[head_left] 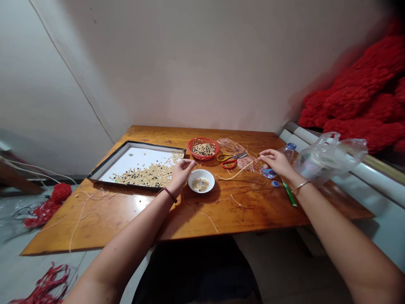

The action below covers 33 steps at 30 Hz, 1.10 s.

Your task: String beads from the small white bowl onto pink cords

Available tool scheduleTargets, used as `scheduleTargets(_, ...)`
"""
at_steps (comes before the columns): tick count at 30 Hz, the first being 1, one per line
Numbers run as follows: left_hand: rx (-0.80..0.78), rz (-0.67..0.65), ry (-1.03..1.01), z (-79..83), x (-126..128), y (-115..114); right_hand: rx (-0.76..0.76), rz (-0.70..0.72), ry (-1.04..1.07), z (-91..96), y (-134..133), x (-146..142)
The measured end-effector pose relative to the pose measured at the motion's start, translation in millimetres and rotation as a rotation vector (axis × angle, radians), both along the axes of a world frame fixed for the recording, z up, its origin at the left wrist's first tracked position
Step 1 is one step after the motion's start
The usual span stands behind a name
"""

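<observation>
My left hand [181, 174] is closed in a pinch beside the white bowl [211, 185], at the right edge of the bead tray. Whatever lies between its fingertips is too small to make out. The bowl has a few pale and coloured beads in its bottom. On the right, the fingers of my right hand [276, 162] pinch the end of a string of beads [236, 174], which trails left across the table. Scissors [230, 161] with yellow and orange handles lie between the bowl and the right hand, partly on a tangle of pink cord [232, 147].
A black-rimmed tray [109, 157] holds many loose beads. Behind the bowl stands a red basket [215, 153] of beaded strands. A plastic bottle [290, 147], a green pen-like item [289, 195] and a plastic bag [329, 158] are at the right. Loose cords [82, 207] lie on the wooden table [126, 230].
</observation>
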State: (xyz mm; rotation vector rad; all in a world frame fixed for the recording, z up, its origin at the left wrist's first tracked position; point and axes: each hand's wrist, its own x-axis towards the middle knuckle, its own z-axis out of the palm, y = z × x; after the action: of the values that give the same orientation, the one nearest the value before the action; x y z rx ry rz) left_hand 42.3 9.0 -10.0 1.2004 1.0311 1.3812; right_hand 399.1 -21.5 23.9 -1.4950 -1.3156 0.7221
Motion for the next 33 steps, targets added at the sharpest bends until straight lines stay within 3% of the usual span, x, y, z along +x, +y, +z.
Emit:
scheduleTargets(8,0.115,-0.062,0.239,-11.1,2.6,2.1,0.005,-0.002,-0.028,9.4,-5.7,12.7)
scheduleTargets(13,0.269,-0.053,0.520,-16.8,0.4,3.2,-0.036,0.102,-0.265,-5.7,0.9,17.1)
scheduleTargets(17,0.320,-0.056,0.582,-17.0,0.4,2.3,-0.109,0.168,-0.354,-15.9,9.4,20.4)
scheduleTargets(20,0.333,-0.054,0.575,-17.3,0.6,2.9,-0.178,0.247,-0.414,-4.5,14.4,28.4)
scheduleTargets(24,0.347,-0.042,0.579,-17.1,1.1,4.2,-0.330,0.399,-0.515,26.0,17.2,45.5)
scheduleTargets(27,0.359,-0.030,0.580,-15.6,1.6,4.1,-0.371,0.425,-0.645,43.1,19.3,56.9)
scheduleTargets(30,0.367,-0.023,0.582,-13.9,2.1,3.4,-0.402,0.407,-0.738,45.4,21.8,62.1)
scheduleTargets(33,0.372,-0.024,0.571,-12.7,2.2,2.5,-0.407,0.411,-0.802,31.7,20.2,59.6)
